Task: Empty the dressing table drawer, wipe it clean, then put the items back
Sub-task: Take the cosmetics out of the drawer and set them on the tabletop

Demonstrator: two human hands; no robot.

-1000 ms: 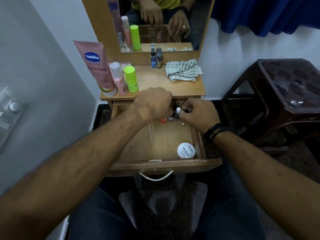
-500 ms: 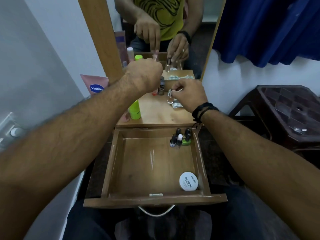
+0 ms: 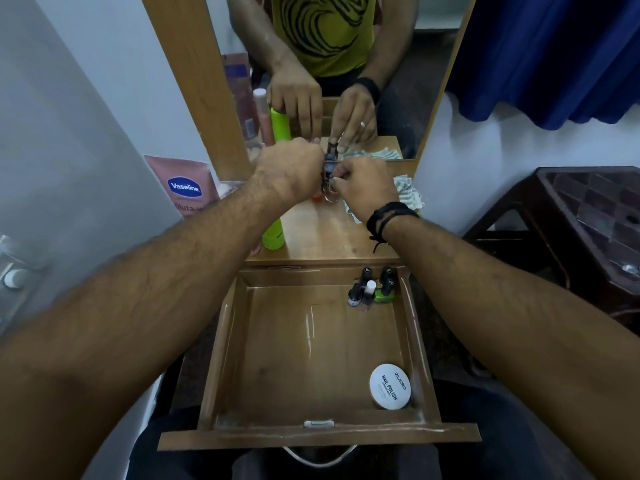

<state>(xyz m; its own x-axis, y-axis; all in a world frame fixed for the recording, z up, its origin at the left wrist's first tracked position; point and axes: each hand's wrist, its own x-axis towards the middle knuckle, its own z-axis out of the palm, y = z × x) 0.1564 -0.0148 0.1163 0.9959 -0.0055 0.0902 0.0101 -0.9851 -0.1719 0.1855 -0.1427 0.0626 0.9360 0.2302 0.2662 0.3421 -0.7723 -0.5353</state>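
Both hands, the left hand [image 3: 291, 169] and right hand [image 3: 363, 188], pinch small bottles [image 3: 328, 181] at the tabletop's [image 3: 332, 237] twelve o'clock edge; set them upright, clear of the cloth [image 3: 408, 197] (four remain at the drawer's [image 3: 311, 355] one o'clock corner).

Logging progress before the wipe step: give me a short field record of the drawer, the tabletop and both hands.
drawer: pulled open, not yet empty
left in drawer: small polish bottles at far right corner; white nail polish tub at near right corner
left hand: over tabletop, curled; what it holds is hidden
right hand: fingers pinch a small clear bottle at the tabletop
tabletop: green bottle, Vaseline tube, striped cloth
wiping: not started
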